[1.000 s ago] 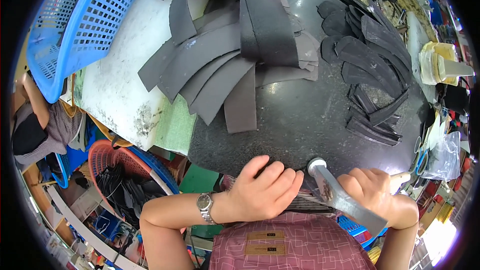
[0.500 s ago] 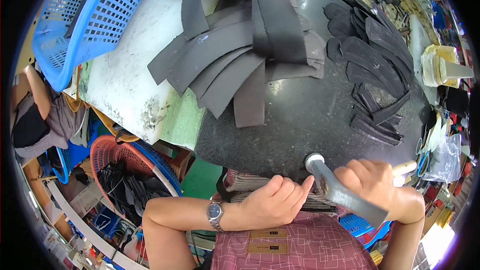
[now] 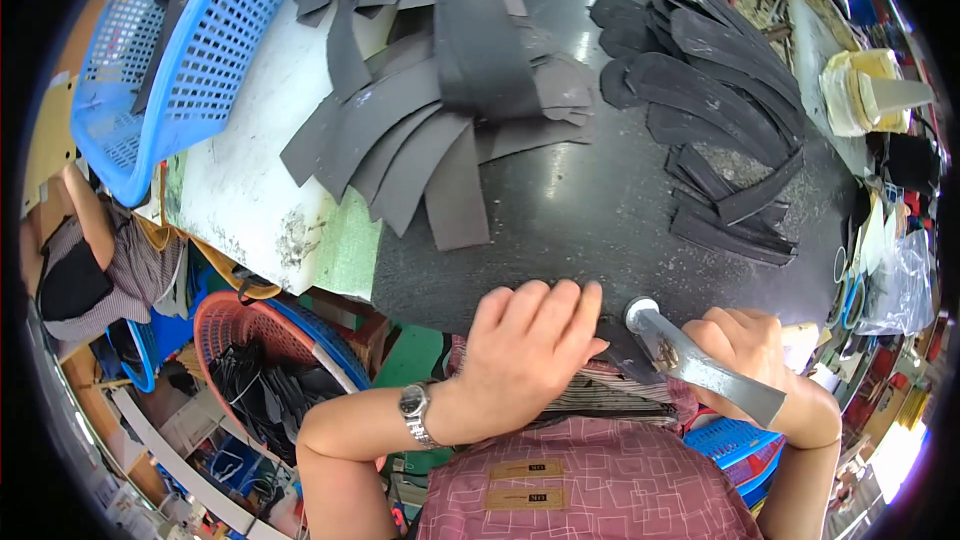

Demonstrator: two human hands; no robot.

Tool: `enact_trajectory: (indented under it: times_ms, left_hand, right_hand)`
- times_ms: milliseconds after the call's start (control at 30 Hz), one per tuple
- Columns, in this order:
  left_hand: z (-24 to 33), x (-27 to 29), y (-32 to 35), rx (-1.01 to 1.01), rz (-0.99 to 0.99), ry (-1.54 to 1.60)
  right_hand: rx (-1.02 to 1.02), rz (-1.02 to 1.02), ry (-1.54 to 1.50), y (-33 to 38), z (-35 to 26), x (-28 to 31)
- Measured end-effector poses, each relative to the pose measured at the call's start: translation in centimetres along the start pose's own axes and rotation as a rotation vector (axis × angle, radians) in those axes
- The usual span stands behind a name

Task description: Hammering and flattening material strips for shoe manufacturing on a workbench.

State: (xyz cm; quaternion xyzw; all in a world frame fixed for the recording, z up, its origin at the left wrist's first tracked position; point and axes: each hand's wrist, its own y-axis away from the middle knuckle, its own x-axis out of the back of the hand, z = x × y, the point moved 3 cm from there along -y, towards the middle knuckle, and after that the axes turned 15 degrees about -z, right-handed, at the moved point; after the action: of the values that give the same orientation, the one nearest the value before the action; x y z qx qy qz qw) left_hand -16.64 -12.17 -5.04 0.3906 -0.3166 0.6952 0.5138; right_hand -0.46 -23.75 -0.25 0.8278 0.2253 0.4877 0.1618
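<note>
- Far left, below the bench, another person (image 3: 75, 260) in a striped top sits bent over, an arm raised.
- A blue basket (image 3: 170, 70) lies tipped on the bench's upper left, a few dark strips inside it.
- Under the bench edge stands a red basket (image 3: 250, 340) full of black scraps.
- The bench (image 3: 590, 210) has a pale left part and a dark, shiny slab over the rest.
- A fan of grey strips (image 3: 430, 130) is spread across the seam between the pale part and the slab.
- The left hand (image 3: 530, 350), a watch (image 3: 415, 410) on its wrist, lies palm down at the slab's near edge, fingers (image 3: 545, 305) close together and flat, pressing on a dark piece (image 3: 625, 355) that shows just beside them; how much of the piece lies beneath the hand I cannot tell.
- Just right of it, a hammer (image 3: 690, 365) has its round head resting near the slab edge, next to the left fingertips.
- The right hand (image 3: 750, 345) has its fingers wrapped tight round the hammer's handle.
- Upper right, a heap of curved black pieces (image 3: 720, 110) lies well apart from the hands.
- At the far right edge stands a yellowish pot (image 3: 870, 90) with a brush in it.
</note>
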Motion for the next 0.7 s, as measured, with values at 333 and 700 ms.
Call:
enact_trajectory:
  times_ms: [333,700]
  left_hand:
    - [1.6,-0.5,-7.9,0.149,-0.328,1.693]
    - [5.3,-3.7,-8.1,-0.188,-0.487,0.453]
  right_hand:
    - [0.080,0.041,-0.108,4.5,0.4,-3.9]
    - [-0.050,0.207,-0.171,8.0,3.1,-3.1]
